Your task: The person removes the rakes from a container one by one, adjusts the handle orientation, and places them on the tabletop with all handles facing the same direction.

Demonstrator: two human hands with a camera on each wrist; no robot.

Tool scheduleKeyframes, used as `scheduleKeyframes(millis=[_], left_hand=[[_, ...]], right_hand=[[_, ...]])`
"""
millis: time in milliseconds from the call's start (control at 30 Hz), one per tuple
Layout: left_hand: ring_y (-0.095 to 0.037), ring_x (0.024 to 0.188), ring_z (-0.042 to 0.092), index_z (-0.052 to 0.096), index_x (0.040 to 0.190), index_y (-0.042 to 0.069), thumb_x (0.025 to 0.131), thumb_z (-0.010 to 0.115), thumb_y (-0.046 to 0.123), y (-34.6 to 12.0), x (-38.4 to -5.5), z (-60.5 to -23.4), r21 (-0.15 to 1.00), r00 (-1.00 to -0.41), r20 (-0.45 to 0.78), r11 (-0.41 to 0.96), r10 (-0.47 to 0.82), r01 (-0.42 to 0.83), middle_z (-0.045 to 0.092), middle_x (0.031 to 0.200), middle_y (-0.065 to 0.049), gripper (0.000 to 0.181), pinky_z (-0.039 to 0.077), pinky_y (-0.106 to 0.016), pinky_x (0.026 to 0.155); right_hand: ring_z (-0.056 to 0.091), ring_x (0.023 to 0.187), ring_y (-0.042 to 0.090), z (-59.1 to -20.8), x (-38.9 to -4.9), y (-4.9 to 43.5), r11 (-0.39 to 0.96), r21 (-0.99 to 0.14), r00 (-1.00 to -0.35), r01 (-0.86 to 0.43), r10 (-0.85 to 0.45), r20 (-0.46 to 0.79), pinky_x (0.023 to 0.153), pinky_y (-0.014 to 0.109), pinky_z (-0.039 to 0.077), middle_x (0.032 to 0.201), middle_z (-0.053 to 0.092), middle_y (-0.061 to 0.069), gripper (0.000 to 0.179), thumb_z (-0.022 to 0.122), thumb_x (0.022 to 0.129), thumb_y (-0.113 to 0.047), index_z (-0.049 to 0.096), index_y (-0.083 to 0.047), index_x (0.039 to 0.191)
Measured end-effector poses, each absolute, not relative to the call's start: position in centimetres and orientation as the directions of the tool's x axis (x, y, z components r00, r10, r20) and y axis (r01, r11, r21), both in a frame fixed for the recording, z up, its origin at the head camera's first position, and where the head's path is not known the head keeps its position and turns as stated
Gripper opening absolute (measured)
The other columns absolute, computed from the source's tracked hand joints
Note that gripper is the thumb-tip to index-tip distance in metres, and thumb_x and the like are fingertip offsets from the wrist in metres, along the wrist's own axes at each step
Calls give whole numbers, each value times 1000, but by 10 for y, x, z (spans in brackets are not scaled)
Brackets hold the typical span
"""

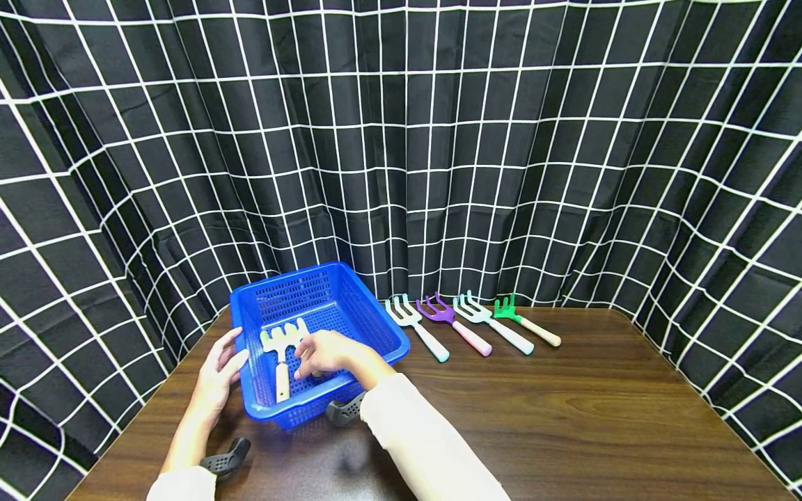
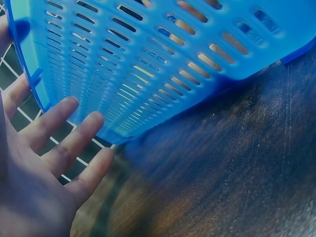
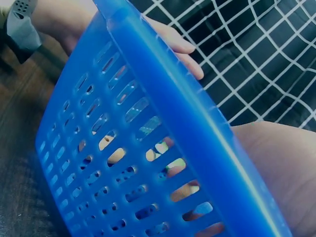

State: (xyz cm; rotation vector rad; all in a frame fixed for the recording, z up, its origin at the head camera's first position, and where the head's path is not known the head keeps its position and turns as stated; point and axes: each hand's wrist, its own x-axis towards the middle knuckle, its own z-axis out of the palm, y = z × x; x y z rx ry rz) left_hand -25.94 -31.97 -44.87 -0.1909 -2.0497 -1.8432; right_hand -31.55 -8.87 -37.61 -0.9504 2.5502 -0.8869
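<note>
A blue plastic basket (image 1: 376, 309) with slotted walls stands on the left part of the table. My left hand (image 1: 219, 369) touches its left rim, and in the left wrist view several fingers (image 2: 91, 126) stretch loosely beside the wall. My right hand (image 1: 322, 351) reaches inside over the front wall, its thumb and forefinger apart. Left of it lies a hand rake (image 1: 282, 362) with pale tines and a wooden handle. A pale wooden piece shows under the right palm; what it belongs to is mostly hidden. Through the slots in the right wrist view, its fingers show only in part.
Right of the basket, in a row, lie a white hand rake (image 1: 416, 325), a purple one with a pink handle (image 1: 454, 323), a pale blue one (image 1: 495, 323) and a green one with a wooden handle (image 1: 529, 323). A black gridded curtain (image 1: 426, 153) hangs behind the table (image 1: 532, 410).
</note>
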Motion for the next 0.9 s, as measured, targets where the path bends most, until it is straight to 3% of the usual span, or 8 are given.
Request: scheduleKeyframes(millis=[200,500,767,900], left_hand=[[-4,100,60,33,147,3,102,52,17,-320,-258,-448,938,-929,332,166,-164,306,59,115,12,51,49,-21,78],[-3,101,59,33,147,4,101,53,18,-319,-256,-447,939,-932,320,186,-173,288,56,117,8,52,49,-21,78],[0,99,59,33,147,4,101,52,19,-318,-257,-445,938,-931,324,188,-171,292,57,116,10,52,48,-20,79],[0,99,59,33,147,4,101,53,18,-318,-257,-446,936,-929,330,182,-167,300,57,116,8,51,49,-20,79]], right_hand=[[65,81,2,-376,-318,-88,545,-655,-806,-524,-564,177,79,15,44,89,73,-2,32,80,74,-1,70,-7,104],[67,82,10,-373,-319,-85,522,-656,-837,-546,-373,400,72,17,46,86,73,0,32,76,74,3,71,-8,104],[66,84,15,-373,-321,-83,562,-659,-861,-500,-242,447,75,22,47,89,73,-1,26,77,75,0,72,-10,98],[64,79,15,-373,-321,-83,622,-627,-871,-469,-209,444,70,23,48,88,72,0,18,79,75,-6,74,-10,92]])
